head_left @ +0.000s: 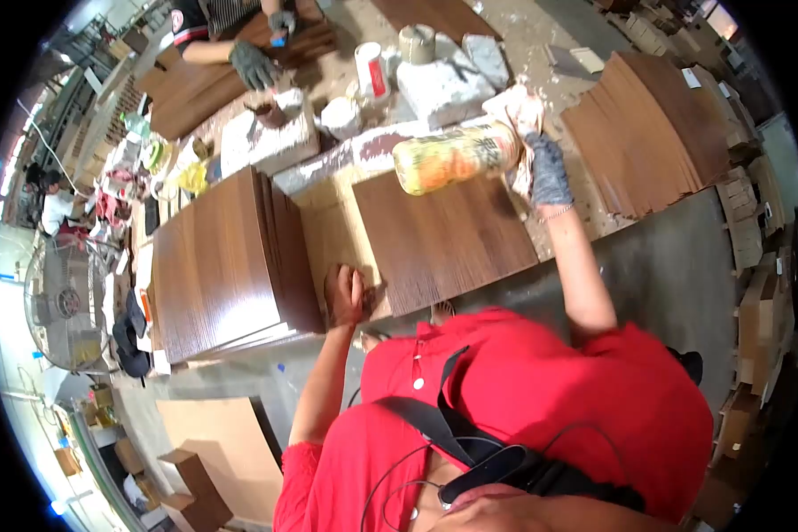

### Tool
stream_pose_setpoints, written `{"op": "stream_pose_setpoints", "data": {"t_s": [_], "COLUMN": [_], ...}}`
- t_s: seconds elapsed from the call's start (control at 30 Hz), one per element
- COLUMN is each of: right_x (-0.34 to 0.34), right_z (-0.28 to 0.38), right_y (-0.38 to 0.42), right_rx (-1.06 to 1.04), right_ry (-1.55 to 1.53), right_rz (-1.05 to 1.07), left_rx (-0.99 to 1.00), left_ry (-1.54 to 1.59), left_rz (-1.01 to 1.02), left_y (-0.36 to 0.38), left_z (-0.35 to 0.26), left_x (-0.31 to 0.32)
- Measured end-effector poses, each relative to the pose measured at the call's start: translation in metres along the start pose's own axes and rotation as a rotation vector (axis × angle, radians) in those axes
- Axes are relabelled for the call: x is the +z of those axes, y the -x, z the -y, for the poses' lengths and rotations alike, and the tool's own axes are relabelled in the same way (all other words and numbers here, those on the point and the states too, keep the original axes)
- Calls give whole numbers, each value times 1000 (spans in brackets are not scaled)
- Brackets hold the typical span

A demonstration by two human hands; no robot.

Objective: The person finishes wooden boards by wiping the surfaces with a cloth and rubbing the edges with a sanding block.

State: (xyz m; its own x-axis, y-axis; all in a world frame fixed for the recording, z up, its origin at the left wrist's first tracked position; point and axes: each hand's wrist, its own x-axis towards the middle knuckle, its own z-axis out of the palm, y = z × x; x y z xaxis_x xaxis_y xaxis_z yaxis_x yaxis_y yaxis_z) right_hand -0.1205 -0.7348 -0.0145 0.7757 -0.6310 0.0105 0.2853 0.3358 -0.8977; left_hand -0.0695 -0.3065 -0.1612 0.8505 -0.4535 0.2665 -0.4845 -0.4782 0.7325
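Note:
My right hand (550, 173), in a grey glove, is closed on a pale pinkish cloth (514, 108) at the far right corner of a brown wood-grain panel (443, 239). A plastic bottle (457, 158) with a yellow-green printed label lies sideways above the panel's far edge, one end against the cloth. Whether that hand also grips the bottle is hidden. Bare, with fingers curled in, my left hand (346, 294) rests at the table's near edge. It sits between the panel and a stack of similar panels (213, 266); nothing shows in its fingers.
Another panel stack (652, 133) stands on the right. White-smeared blocks (448, 89) and a white-and-red cup (372, 71) are beyond the panel. Across the table, a person's gloved hands (255, 66) are over other boards. A fan (66, 301) stands at left.

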Motion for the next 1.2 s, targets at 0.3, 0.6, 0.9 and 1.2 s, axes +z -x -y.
{"op": "stream_pose_setpoints", "data": {"t_s": [0.3,0.6,0.9,1.2], "right_x": [-9,55,110,26], "right_z": [-1,51,19,-30], "right_y": [46,39,53,46], "right_rx": [392,-607,-833,-328], "right_ry": [-367,699,964,694], "right_rz": [-101,696,803,328], "left_rx": [-255,-178,-146,-136], "left_ry": [692,883,489,383], "left_rz": [-140,534,375,-388], "left_y": [-25,-82,-95,-200], "left_z": [-37,-147,-112,6], "left_x": [4,-47,-11,12]}}
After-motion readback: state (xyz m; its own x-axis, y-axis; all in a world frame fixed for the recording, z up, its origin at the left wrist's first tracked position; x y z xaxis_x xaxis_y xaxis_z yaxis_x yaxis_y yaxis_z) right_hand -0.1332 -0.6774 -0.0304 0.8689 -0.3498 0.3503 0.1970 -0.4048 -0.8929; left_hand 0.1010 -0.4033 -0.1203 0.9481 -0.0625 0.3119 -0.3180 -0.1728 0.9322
